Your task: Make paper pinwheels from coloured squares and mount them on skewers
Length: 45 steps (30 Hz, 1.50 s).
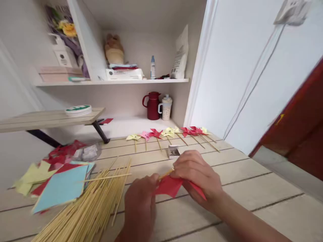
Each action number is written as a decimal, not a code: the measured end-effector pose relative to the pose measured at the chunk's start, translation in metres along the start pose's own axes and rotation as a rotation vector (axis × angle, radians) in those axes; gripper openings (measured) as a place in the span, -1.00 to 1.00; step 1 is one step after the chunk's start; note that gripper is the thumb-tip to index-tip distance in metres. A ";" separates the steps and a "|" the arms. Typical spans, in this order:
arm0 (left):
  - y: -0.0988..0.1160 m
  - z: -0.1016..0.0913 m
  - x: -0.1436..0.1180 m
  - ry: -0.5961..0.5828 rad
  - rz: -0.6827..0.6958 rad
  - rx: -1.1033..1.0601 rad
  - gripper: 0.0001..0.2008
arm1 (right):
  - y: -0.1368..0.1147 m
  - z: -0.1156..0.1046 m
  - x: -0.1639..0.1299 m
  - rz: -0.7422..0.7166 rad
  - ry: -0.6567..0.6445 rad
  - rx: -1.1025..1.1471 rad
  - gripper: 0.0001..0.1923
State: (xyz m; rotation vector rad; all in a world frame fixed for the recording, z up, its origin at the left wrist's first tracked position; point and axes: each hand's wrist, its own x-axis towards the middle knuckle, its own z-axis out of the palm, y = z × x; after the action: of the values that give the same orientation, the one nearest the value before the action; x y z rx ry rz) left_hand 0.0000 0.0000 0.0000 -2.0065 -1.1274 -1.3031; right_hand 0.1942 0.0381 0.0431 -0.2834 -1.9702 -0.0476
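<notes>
Both hands meet over the wooden table [252, 188] on a folded red paper pinwheel [171, 186]. My left hand [141, 201] pinches its left side. My right hand [198, 174] covers its top and grips it together with a thin wooden stick [166, 173] that pokes out to the left. A pile of several bamboo sticks [91, 205] lies just left of my left hand. A small box of pins [173, 152] sits just beyond my right hand.
Several finished pinwheels [171, 133] in red, yellow and pink lie in a row at the table's far edge. Coloured paper sheets [60, 188] are stacked at the left. A red jug [152, 105] and a cup [166, 107] stand on the shelf behind.
</notes>
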 end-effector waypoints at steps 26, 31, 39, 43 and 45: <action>0.000 0.002 -0.004 -0.048 -0.049 -0.077 -0.78 | -0.003 0.000 0.007 0.047 0.002 0.043 -0.81; 0.001 0.001 -0.002 -0.044 -0.038 -0.036 -0.78 | -0.002 0.000 0.007 0.056 -0.003 0.042 -0.82; 0.005 -0.001 0.004 -0.049 -0.080 -0.072 -0.80 | -0.002 0.001 0.006 0.046 -0.037 0.045 -0.85; 0.006 -0.001 0.006 -0.077 -0.109 -0.083 -0.79 | -0.002 0.000 0.006 0.054 -0.025 0.034 -0.84; 0.006 -0.001 0.006 -0.079 -0.102 -0.069 -0.77 | -0.003 0.000 0.007 0.064 -0.016 0.026 -0.83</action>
State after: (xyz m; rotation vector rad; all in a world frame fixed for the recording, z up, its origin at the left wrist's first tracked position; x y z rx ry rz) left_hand 0.0056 -0.0019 0.0062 -2.0910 -1.2517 -1.3403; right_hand 0.1909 0.0362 0.0495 -0.3305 -1.9751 0.0212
